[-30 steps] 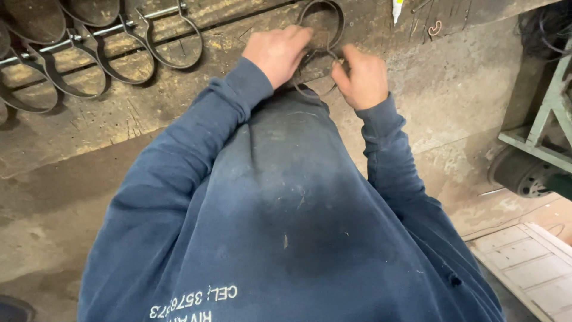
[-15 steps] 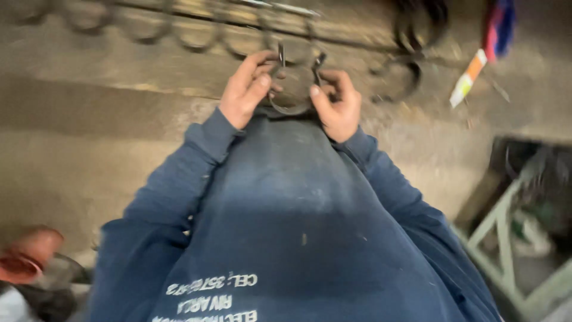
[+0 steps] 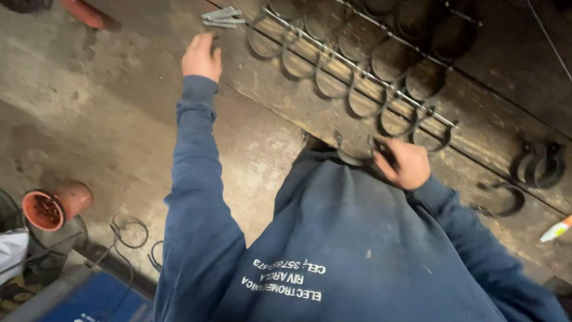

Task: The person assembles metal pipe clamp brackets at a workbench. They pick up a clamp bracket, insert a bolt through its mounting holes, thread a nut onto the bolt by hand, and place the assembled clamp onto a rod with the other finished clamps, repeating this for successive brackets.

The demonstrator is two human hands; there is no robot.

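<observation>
The left hand (image 3: 201,56) reaches out, fingers loose and holding nothing, just short of the small metal pieces (image 3: 221,16) at the far end of the table (image 3: 506,128). The right hand (image 3: 405,162) is closed around a metal ring (image 3: 353,156) close to the body, beside the row of rings (image 3: 357,71) strung on a rod. This looks like the fetching step: the left hand would need to close on one piece.

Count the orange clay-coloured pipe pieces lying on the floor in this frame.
2: one orange pipe piece lies at the left edge, open end facing the camera; another orange pipe lies along the top edge, partly cut off. Others may lie outside the frame.
</observation>
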